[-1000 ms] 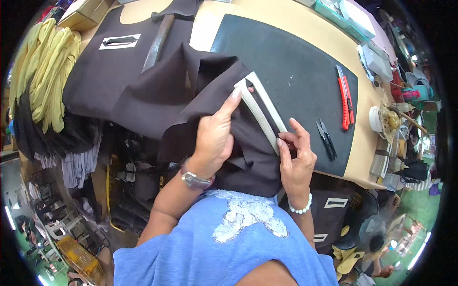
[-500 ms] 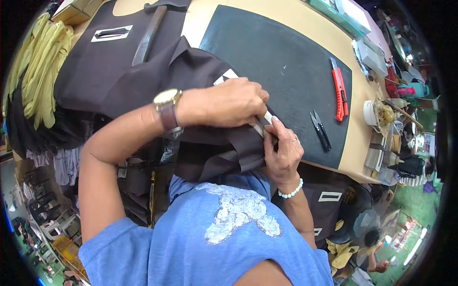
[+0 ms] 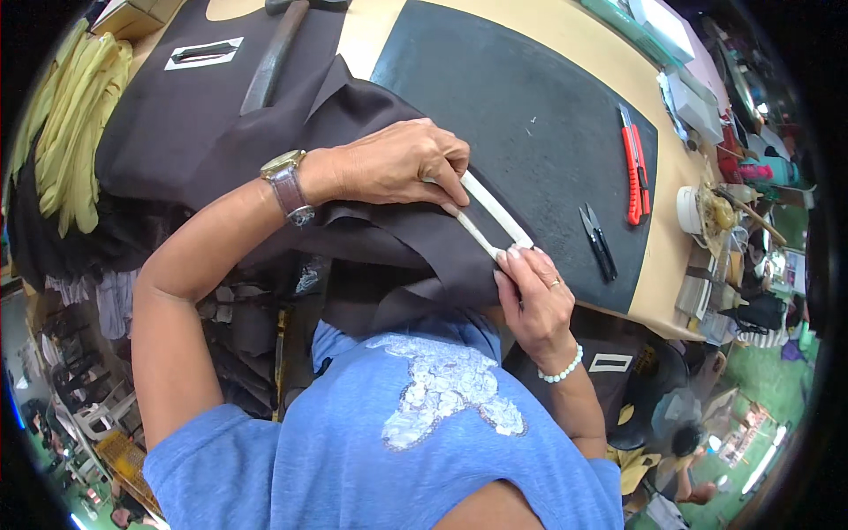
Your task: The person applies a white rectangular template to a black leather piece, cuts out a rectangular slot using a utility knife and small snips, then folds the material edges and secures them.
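Dark brown fabric (image 3: pixel 380 265) lies bunched over the near edge of the table and hangs toward my lap. On it is a white rectangular frame (image 3: pixel 497 210) around a long slot. My left hand (image 3: pixel 402 163), wearing a wristwatch, closes over the upper left end of this frame, thumb and fingers pinched on the fabric; its fingertips are partly hidden. At the frame's lower right end, my right hand (image 3: pixel 539 296) pinches the corner and the fabric between thumb and fingers.
A black cutting mat (image 3: pixel 495 79) covers the middle of the table. On it lie a red box cutter (image 3: pixel 634 172) and black thread snips (image 3: pixel 599 243). A hammer (image 3: pixel 276 62) rests on brown fabric at the far left, beside yellow cloth strips (image 3: pixel 75 132). A white tub (image 3: pixel 687 209) stands right.
My left hand has moved left and away from me, my right hand slightly right and nearer. The gap between them has widened, and the white frame now shows along most of its length.
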The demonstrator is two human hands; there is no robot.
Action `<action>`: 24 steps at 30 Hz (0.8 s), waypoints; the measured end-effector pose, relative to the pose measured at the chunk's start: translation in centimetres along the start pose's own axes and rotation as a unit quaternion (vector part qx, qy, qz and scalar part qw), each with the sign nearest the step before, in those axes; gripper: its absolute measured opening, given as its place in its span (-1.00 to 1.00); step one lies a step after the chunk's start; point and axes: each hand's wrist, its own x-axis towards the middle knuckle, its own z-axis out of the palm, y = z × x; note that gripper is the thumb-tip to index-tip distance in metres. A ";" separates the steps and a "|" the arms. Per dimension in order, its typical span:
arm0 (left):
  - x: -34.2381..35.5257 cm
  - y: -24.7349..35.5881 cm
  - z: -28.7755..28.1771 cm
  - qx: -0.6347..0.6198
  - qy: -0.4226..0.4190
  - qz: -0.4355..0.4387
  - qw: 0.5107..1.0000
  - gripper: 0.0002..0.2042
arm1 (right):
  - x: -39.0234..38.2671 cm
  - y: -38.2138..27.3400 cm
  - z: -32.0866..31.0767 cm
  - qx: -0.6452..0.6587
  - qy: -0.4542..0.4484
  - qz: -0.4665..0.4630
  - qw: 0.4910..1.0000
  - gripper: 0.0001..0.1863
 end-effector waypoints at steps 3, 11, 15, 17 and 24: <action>0.2 -0.2 0.0 -0.006 -0.008 0.004 1.000 -0.84 | -2.1 -0.2 0.2 0.162 0.015 0.233 0.959 -0.58; 0.3 -0.5 0.0 -0.010 -0.012 0.023 1.000 -0.86 | 1.6 -0.9 1.1 -0.079 -0.068 0.267 0.958 -0.47; 0.2 -0.6 0.1 -0.009 -0.011 0.023 1.000 -0.87 | 2.8 -0.9 2.7 -0.180 -0.133 0.239 0.945 -0.41; 0.4 -0.3 0.0 0.016 -0.011 0.031 0.999 -0.86 | 4.2 -0.9 4.3 -0.218 -0.154 0.216 0.939 -0.40; -0.8 -1.3 -3.5 0.085 -0.082 -0.060 0.991 -0.82 | 2.0 -0.6 2.8 -0.208 -0.187 0.258 0.925 -0.34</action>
